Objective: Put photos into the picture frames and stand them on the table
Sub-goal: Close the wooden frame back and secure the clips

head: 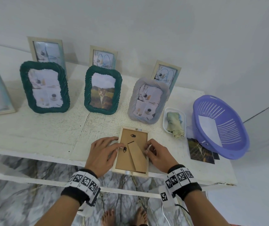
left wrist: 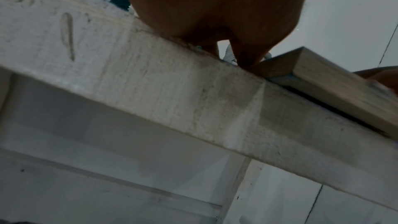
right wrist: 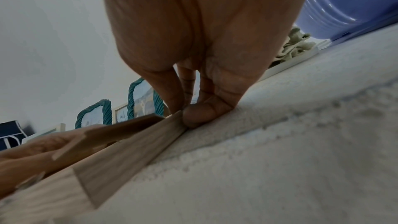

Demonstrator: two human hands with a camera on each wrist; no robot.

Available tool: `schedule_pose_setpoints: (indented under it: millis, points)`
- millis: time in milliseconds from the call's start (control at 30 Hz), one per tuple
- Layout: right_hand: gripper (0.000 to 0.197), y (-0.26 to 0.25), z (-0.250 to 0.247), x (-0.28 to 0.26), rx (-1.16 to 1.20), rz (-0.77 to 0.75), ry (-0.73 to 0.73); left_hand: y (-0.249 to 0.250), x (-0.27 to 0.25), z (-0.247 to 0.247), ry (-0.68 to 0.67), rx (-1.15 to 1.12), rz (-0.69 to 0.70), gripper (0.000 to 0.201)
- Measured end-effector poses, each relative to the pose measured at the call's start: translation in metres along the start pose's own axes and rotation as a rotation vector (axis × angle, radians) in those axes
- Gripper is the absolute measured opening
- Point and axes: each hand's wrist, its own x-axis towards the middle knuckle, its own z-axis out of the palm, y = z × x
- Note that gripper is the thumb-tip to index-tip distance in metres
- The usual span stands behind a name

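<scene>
A light wooden picture frame (head: pixel 124 162) lies face down at the table's front edge, its brown backing board and folded stand leg (head: pixel 137 155) facing up. My left hand (head: pixel 112 146) lies across the frame's left rim, fingers stretched onto the backing beside a black turn clip (head: pixel 124 150). A second clip (head: pixel 133 136) sits near the top. My right hand (head: pixel 148 149) curls over the right rim, thumb and fingers pinching the edge. In the right wrist view the thumb (right wrist: pixel 200 113) presses against the frame's rim (right wrist: pixel 129 142). The left wrist view shows the frame's corner (left wrist: pixel 323 77) overhanging the table edge.
Several filled frames stand behind: two green (head: pixel 45 87) (head: pixel 102 89), a grey one (head: pixel 147 101), and wooden ones by the wall. A white tray (head: pixel 165 124) with a cloth, a purple basket (head: pixel 220 126) and loose photos (head: pixel 200 150) lie to the right.
</scene>
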Motion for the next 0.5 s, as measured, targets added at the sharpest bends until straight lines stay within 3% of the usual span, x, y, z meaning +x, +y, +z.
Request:
schedule_pose_setpoints:
  millis: [100, 200, 333, 500]
  points:
    - [0.01, -0.003, -0.003, 0.0, -0.028, 0.012, -0.011, 0.001, 0.0, -0.002, 0.003, -0.021, -0.013, 0.036]
    - [0.027, -0.01, -0.006, 0.005, -0.139, 0.014, -0.018, 0.003, 0.001, -0.004, -0.001, -0.039, -0.032, 0.042]
    - [0.048, -0.026, -0.005, 0.021, -0.364, -0.039, 0.151, 0.005, 0.0, -0.003, 0.011, -0.074, -0.063, 0.047]
    - [0.054, -0.04, -0.006, 0.041, -0.488, 0.047, 0.016, 0.006, 0.0, -0.005, 0.019, -0.078, -0.063, 0.048]
